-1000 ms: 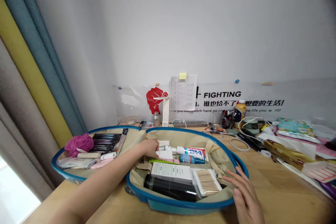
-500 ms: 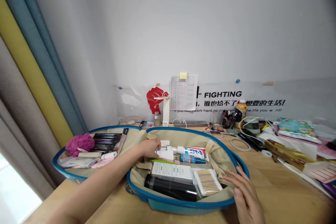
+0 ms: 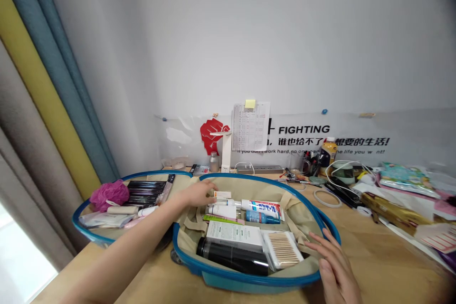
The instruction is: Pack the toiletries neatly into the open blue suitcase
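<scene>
Item, left hand [image 3: 200, 193]: on my feed it hangs palm-down over the back of the case [image 3: 256, 281], loosely half open; I see nothing gripped, though its underside is hidden. Item, right hand [image 3: 338, 262]: fingers extended along the case's right rim, thumb apart, holding nothing. Item, small white box [image 3: 223, 194]: inside the case near its back wall, just beside the left fingertips; contact I cannot tell. Handling note: contents lie close, so I judge a light thumb-and-finger pinch from above best, the right palm steadying the rim. Item, toothpaste tube [image 3: 262, 207]: inside the case, bold blue lettering, brand too blurred for me. Item, white carton [image 3: 235, 234]: toward the case's front, green print illegible. Item, banner [image 3: 356, 126]: on the wall behind the case, reading "FIGHTING", partly hidden "谁也给不了…想要的生活!" and "If you don't work hard". Item, paper sheet [image 3: 251, 128]: above the case's back rim, entries too small to read.
</scene>
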A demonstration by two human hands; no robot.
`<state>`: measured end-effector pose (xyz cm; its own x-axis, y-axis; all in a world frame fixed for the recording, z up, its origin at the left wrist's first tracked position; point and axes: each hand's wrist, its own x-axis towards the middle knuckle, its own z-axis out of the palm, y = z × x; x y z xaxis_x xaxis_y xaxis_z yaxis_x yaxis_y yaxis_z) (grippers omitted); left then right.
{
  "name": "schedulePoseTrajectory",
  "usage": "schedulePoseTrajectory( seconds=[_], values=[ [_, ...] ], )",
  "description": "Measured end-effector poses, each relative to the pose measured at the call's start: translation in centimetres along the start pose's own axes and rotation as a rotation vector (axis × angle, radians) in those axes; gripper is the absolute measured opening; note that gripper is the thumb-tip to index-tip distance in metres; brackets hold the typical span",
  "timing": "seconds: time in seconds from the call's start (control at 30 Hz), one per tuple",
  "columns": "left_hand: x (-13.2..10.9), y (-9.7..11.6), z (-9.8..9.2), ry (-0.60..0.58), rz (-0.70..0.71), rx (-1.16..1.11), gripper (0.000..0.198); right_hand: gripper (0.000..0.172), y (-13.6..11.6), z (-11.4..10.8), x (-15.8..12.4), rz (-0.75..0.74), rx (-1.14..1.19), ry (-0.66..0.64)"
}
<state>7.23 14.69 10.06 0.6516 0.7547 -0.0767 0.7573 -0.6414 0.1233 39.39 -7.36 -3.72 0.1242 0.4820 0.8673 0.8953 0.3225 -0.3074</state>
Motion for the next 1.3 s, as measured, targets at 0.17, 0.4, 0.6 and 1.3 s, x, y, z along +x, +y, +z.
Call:
schedulePoseTrajectory(
  seconds=[0.17, 0.4, 0.6, 1.3],
  values=[
    [-2.3, -7.1, -3.9, 0.169, -0.149, -0.022, 0.04, 0.03, 0.0, -0.2, 0.1, -0.023, -0.001, 0.007],
    [-8.8, -16.0, -2.7, -0.005, -0.439, 0.053, 0.032, 0.028, 0.0, -0.1, 0.2, -0.041, -0.01, 0.001],
    [-11.2, -17.4, 1.5, -0.225, -0.433, 0.119, 0.028, 0.029, -0.2, -0.1, 0.4, -0.056, -0.013, 0.007],
    [-9.3, -13.1, -1.9, 0.172, -0.29, 0.047, 0.037, 0.032, -0.1, 0.0, 0.1, 0.014, 0.014, 0.019]
  ],
)
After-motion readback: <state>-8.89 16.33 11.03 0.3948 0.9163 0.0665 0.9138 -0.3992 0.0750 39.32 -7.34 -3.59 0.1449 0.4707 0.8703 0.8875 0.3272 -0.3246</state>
